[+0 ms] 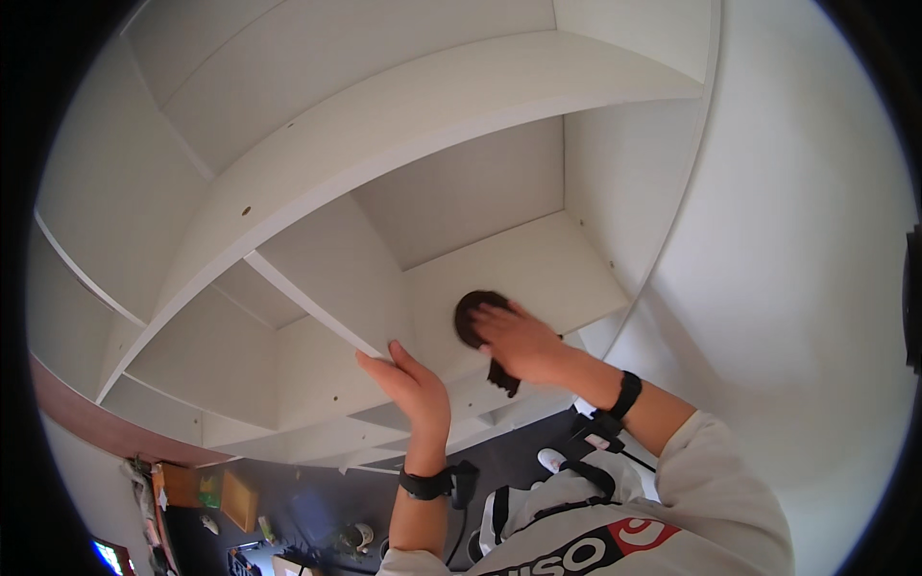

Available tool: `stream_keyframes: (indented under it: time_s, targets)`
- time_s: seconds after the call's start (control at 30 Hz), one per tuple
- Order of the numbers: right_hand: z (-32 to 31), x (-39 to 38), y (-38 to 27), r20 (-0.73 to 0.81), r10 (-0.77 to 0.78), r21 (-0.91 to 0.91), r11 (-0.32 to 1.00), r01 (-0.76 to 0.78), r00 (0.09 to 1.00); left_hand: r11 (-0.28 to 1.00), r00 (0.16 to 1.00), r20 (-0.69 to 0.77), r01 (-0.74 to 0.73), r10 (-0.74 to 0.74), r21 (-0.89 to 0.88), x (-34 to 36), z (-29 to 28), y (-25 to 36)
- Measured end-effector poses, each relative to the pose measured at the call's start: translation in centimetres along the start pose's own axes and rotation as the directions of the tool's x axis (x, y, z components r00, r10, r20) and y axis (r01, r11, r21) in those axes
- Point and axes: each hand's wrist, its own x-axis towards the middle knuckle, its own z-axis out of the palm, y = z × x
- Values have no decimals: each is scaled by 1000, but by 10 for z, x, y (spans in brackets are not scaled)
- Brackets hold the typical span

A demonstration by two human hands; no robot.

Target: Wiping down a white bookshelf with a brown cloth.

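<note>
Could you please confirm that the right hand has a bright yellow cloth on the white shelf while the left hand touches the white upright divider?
Not quite: the head view shows a dark brown cloth under the right hand, not a yellow one.

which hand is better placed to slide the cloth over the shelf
Right, likely: the right hand lies on the dark brown cloth on the shelf board, while the left hand touches the vertical divider's front edge.

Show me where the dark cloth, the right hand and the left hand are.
Dark cloth (466, 319), head view: on its rounded upper part.
Right hand (521, 345), head view: on the back of the hand.
Left hand (417, 389), head view: on the middle of the hand.
</note>
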Motion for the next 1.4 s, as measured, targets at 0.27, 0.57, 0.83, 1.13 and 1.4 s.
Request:
stream_keyframes:
  time_s: [0.27,0.57,0.83,1.13,1.4]
  targets:
    - [-27,-53,68,-319,460,-83,857,-508,829,999,1000,15,14,-13,-35,-2,-1,-2]
    - [-7,-1,45,-213,488,-217,821,-528,847,996,997,62,45,-40,-78,-2,-4,-3]
    - [37,73,-28,-119,181,-111,975,-195,976,991,988,130,92,-79,-98,0,-9,-4]
    - [13,29,16,-119,365,-153,912,-381,923,999,997,58,49,-48,-5,-4,0,-18]
    - [-15,-50,76,-304,523,-113,811,-575,797,993,997,54,58,-53,-99,-2,-3,-8]
